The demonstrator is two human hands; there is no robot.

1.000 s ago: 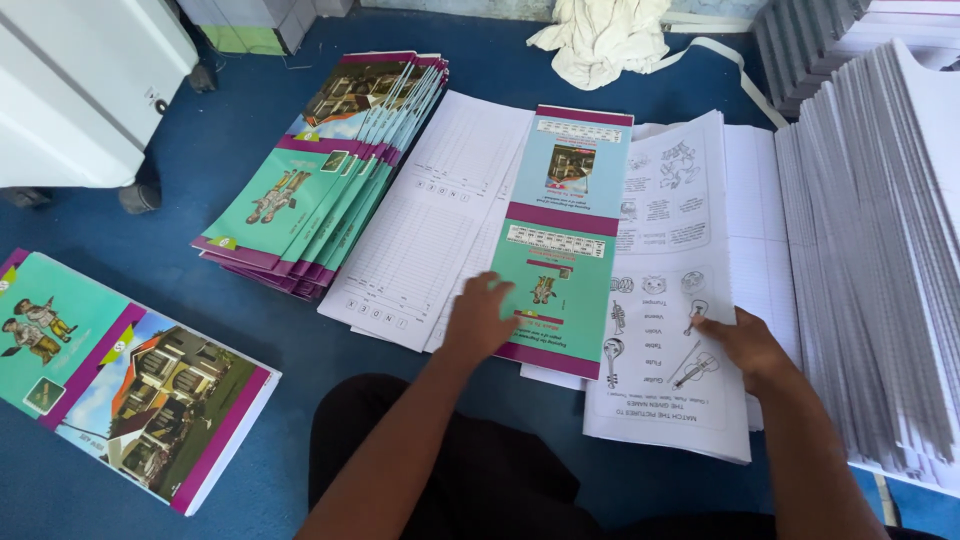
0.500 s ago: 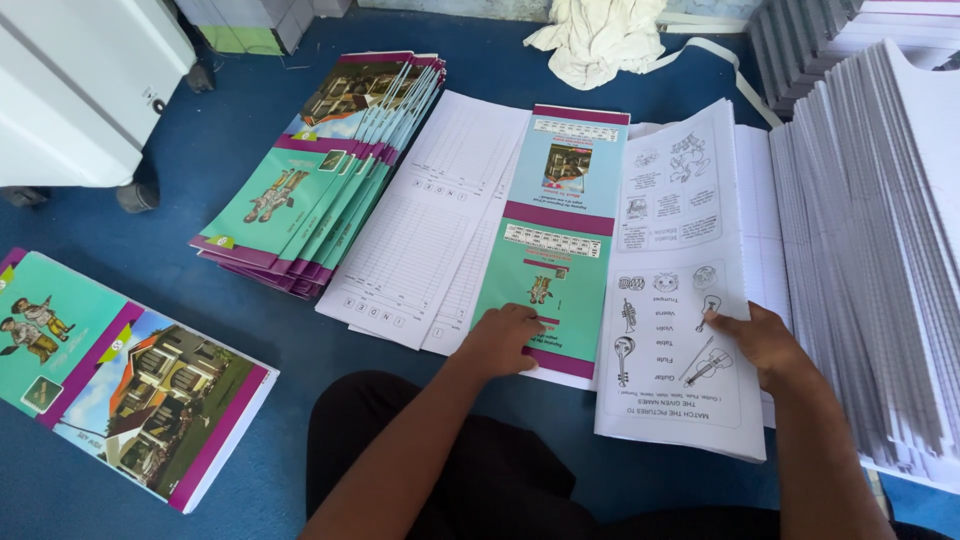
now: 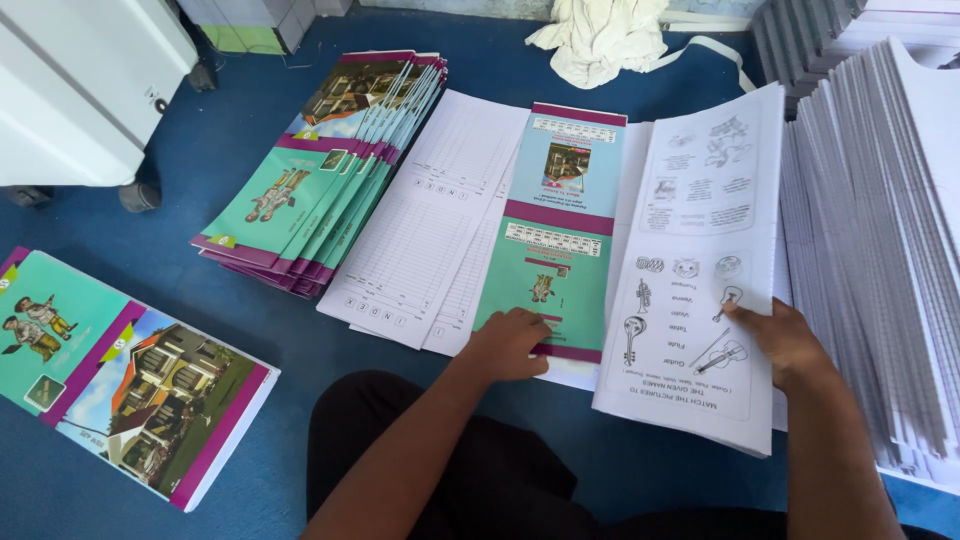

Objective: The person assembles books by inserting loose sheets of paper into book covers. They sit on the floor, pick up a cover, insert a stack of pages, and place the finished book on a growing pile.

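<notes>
I see the open cover (image 3: 560, 230) at centre w/ index sheets (image 3: 425, 225) under its 9 o'clock edge. Fanned cover stack (image 3: 320, 175) further at 9, tall paper pile (image 3: 880, 250) at 3, printed booklet (image 3: 695, 270) between, cloth (image 3: 600, 40) at 12.

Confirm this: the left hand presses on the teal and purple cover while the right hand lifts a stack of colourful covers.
Not quite. The head view shows the left hand on the teal and purple cover, but the right hand lifts a bundle of white printed pages, not colourful covers.
</notes>
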